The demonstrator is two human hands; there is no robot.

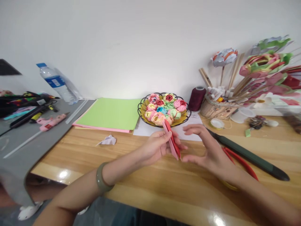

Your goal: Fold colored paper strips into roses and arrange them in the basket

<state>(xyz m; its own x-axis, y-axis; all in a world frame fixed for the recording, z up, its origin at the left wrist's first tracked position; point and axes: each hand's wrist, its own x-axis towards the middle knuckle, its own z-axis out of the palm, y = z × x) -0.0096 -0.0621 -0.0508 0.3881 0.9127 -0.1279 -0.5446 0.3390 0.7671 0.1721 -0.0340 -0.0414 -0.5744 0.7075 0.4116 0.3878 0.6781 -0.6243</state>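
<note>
My left hand [156, 147] pinches a folded piece of red and pink paper [172, 142], held on edge above the table. To its right, my right hand [207, 149] is open, thumb and fingers apart, with nothing between them; its thumb tip comes close to the paper's lower end. Just behind the paper stands a yellow basket [140, 110] with a dark looped rim, full of small folded paper flowers [162, 110]. Partly hidden under my right forearm lie red-handled scissors [244, 164].
Green and pink paper sheets [108, 113] lie at the back left, near a crumpled white scrap [108, 140]. A pink glue gun [50, 121] and a water bottle [56, 82] are further left. On the right are a dark green tool [249, 153], a thread spool [197, 99] and large paper flowers [263, 64].
</note>
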